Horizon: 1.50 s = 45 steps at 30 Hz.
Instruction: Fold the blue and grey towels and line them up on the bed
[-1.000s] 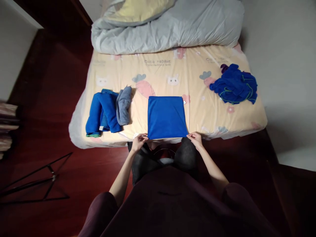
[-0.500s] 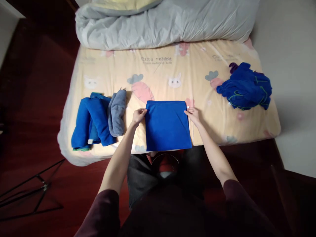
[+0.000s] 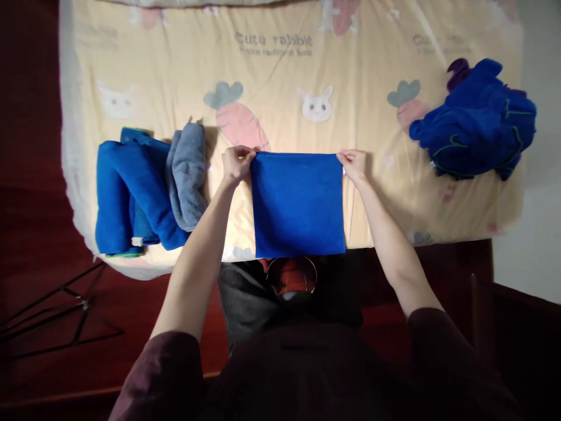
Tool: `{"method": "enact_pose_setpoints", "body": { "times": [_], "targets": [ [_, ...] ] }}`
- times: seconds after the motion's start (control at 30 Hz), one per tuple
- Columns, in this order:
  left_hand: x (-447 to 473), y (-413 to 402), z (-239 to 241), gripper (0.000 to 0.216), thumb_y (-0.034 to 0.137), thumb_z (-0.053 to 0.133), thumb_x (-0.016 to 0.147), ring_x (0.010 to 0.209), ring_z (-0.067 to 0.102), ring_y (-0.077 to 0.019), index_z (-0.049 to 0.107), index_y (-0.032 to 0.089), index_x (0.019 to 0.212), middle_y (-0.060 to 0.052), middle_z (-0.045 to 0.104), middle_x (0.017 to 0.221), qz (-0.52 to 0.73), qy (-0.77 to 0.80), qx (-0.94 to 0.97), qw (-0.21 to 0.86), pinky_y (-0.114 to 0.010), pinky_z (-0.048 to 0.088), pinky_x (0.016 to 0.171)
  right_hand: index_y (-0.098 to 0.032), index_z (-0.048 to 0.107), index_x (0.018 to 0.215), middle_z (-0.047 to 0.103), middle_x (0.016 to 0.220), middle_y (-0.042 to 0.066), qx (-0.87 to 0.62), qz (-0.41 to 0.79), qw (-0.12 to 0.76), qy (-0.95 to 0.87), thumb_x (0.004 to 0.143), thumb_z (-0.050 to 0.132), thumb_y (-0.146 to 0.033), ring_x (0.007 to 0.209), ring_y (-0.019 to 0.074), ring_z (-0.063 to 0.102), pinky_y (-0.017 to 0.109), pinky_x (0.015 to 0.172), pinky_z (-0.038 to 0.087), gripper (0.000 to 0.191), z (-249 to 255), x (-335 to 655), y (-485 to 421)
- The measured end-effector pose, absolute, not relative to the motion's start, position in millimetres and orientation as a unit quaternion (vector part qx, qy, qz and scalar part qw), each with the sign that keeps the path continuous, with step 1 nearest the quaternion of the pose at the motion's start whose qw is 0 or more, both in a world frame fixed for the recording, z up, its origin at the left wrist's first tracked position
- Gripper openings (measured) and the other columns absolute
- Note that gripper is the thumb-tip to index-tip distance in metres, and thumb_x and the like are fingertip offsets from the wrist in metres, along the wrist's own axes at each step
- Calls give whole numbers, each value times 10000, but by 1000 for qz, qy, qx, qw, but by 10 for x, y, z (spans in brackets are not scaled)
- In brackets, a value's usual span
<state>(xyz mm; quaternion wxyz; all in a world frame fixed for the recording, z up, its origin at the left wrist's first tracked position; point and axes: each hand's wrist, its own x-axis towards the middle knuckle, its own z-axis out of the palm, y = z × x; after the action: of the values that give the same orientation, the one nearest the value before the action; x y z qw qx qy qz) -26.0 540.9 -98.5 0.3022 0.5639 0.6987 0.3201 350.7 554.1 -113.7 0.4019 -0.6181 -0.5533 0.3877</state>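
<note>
A blue towel, folded to a near square, lies at the front edge of the bed in front of me. My left hand pinches its far left corner. At the far right corner, my right hand pinches the cloth between thumb and fingers. Rolled or folded blue cloths lie to the left, with a grey-blue folded cloth beside them. On the right sits a crumpled heap of blue cloth with green stitching and a purple piece at its back.
The bed wears a yellow sheet printed with rabbits and carrots. A black metal stand is on the dark red floor at the left. A white wall borders the bed on the right.
Both hands have slid from the upper sides of the blue towel to its far corners. The view has tipped downward, so the grey quilt has nearly left the picture.
</note>
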Motion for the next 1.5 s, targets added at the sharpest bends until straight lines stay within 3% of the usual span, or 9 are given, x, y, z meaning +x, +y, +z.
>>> {"method": "enact_pose_setpoints", "body": {
  "times": [0.3, 0.63, 0.87, 0.97, 1.1, 1.2, 1.27, 1.33, 1.5],
  "targets": [
    [-199, 5591, -992, 170, 298, 670, 875, 940, 699, -200, 706, 151, 951, -86, 757, 877, 301, 676, 613, 276, -287, 565, 888, -127, 723, 957, 745, 933, 117, -677, 321, 311, -585, 890, 714, -520, 948, 264, 731, 419, 881, 614, 398, -1234, 3547, 5659],
    [-316, 5738, -864, 228, 319, 656, 824, 994, 677, -251, 727, 147, 956, -81, 720, 893, 140, 628, 709, 289, -406, 540, 1002, -165, 686, 982, 641, 827, 46, -671, 321, 161, -648, 821, 809, -425, 921, 257, 655, 490, 926, 596, 329, -971, 3515, 5746],
    [-346, 5723, -831, 295, 347, 619, 852, 1038, 684, -261, 718, 126, 1021, -104, 741, 962, 141, 640, 698, 288, -410, 545, 990, -173, 678, 1097, 637, 874, 45, -651, 371, 218, -626, 854, 804, -437, 885, 235, 672, 437, 806, 632, 381, -1114, 3564, 5890],
    [-292, 5737, -850, 316, 389, 593, 897, 1154, 661, -290, 714, 146, 1058, -119, 752, 1036, 178, 651, 686, 273, -438, 524, 1041, -174, 676, 1184, 679, 991, 89, -656, 335, 230, -636, 921, 730, -439, 971, 263, 690, 465, 859, 632, 377, -1143, 3547, 5939],
    [65, 5501, -851, 452, 498, 492, 1005, 1497, 414, -309, 657, 176, 1276, -132, 651, 1422, 233, 650, 685, 232, -536, 385, 1203, -169, 569, 1435, 618, 1383, 179, -665, 209, 200, -689, 1059, 492, -402, 1354, 343, 565, 597, 1128, 490, 449, -954, 3230, 5642],
    [415, 5108, -906, 615, 578, 459, 1013, 1632, 158, -325, 531, 193, 1487, -109, 418, 1671, 215, 611, 731, 215, -609, 187, 1306, -179, 399, 1609, 359, 1688, 151, -563, 149, 161, -797, 1090, 407, -403, 1598, 337, 264, 641, 1290, 245, 565, -811, 2871, 5160],
    [536, 4888, -980, 702, 623, 459, 996, 1646, 104, -330, 471, 210, 1563, -98, 340, 1716, 196, 582, 758, 220, -605, 105, 1333, -189, 357, 1643, 233, 1755, 104, -480, 166, 114, -854, 1079, 440, -412, 1641, 309, 142, 609, 1331, 134, 612, -809, 2750, 4901],
    [517, 4802, -1060, 745, 640, 459, 990, 1651, 71, -317, 428, 220, 1605, -88, 308, 1731, 190, 584, 755, 231, -590, 67, 1343, -207, 344, 1656, 205, 1767, 73, -462, 199, 76, -861, 1063, 470, -441, 1650, 305, 103, 607, 1338, 86, 650, -884, 2807, 4816],
    [222, 5081, -1128, 751, 614, 477, 996, 1656, -14, -273, 360, 270, 1653, -46, 282, 1741, 227, 631, 685, 285, -588, 74, 1357, -216, 279, 1681, 235, 1757, 76, -581, 224, 109, -775, 1095, 339, -530, 1655, 308, 50, 646, 1324, 104, 667, -1082, 3325, 5226]
  ]
}}
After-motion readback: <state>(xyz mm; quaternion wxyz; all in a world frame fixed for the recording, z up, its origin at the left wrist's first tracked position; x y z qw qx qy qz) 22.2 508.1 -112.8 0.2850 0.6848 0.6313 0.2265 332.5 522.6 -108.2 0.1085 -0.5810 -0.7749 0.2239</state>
